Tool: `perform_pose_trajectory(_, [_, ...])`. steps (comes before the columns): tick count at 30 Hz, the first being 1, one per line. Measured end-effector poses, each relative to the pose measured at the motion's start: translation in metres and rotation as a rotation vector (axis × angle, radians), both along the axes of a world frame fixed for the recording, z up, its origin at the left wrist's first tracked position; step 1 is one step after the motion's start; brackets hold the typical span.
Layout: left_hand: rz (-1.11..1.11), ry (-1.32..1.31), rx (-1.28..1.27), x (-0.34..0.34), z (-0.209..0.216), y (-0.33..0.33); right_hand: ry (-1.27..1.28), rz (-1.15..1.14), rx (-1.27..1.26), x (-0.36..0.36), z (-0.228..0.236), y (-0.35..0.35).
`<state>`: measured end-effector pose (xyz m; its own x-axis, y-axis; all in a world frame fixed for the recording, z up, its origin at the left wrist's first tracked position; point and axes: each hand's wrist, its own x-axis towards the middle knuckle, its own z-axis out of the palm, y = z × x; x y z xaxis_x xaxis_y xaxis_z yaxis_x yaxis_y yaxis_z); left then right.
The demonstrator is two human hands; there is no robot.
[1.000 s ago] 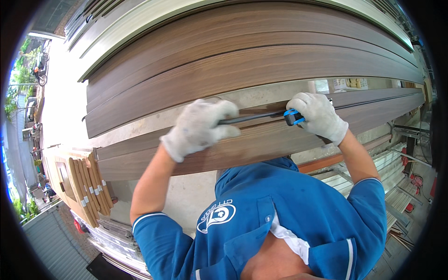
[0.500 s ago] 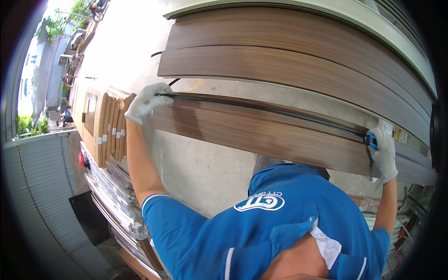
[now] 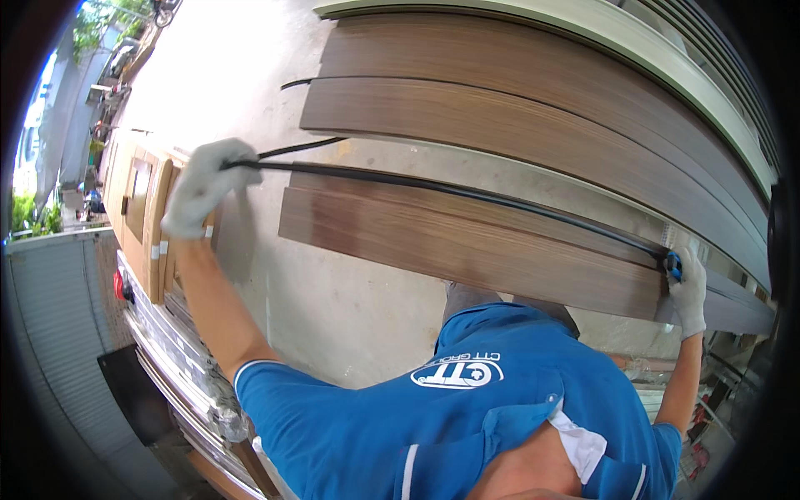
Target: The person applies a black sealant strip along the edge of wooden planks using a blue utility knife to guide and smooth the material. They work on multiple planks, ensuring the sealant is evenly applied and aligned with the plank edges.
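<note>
Across the middle of the frame, a black strip (image 3: 458,189) slopes lengthwise over the board (image 3: 467,250), from the left hand (image 3: 208,185), pinched on it at left, down to the right hand (image 3: 688,287), closed around a blue tool (image 3: 674,266). Likely step: stretching the strip straight; next calls for even tension.

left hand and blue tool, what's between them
In the head view, a long black strip stretches from the left hand to the blue tool in the right hand, passing along a brown board.
</note>
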<state>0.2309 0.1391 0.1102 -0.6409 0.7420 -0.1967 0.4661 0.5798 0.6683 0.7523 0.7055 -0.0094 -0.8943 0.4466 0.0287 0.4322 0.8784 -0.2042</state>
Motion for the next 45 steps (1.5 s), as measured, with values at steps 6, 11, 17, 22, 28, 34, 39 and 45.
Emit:
perform_pose_trajectory(6, [0.293,-0.367,0.223,-0.023,-0.126,-0.044,0.003,0.004,0.015,0.003,-0.004,0.003])
perform_pose_trajectory(11, [0.339,-0.250,0.258,-0.004,-0.157,-0.061,-0.049,-0.014,0.002,0.005,-0.002,0.006])
perform_pose_trajectory(17, [0.560,-0.125,0.320,0.021,-0.180,-0.055,-0.059,-0.041,-0.048,0.001,0.002,0.004])
perform_pose_trajectory(22, [0.864,-0.136,0.339,0.023,-0.213,-0.064,-0.010,-0.030,-0.211,-0.012,0.015,-0.004])
perform_pose_trajectory(28, [0.884,-0.060,0.270,-0.003,-0.224,-0.076,-0.103,-0.013,-0.360,-0.011,0.036,-0.003])
perform_pose_trajectory(34, [0.837,-0.187,0.197,-0.016,-0.228,-0.097,-0.134,-0.116,-0.306,0.000,0.048,0.030])
perform_pose_trajectory(39, [0.814,-0.044,0.188,-0.026,-0.218,-0.091,-0.130,-0.025,-0.192,0.014,0.034,0.053])
perform_pose_trajectory(45, [0.680,0.845,-0.231,0.089,-0.116,0.072,-0.138,0.078,-0.244,0.030,0.018,0.073])
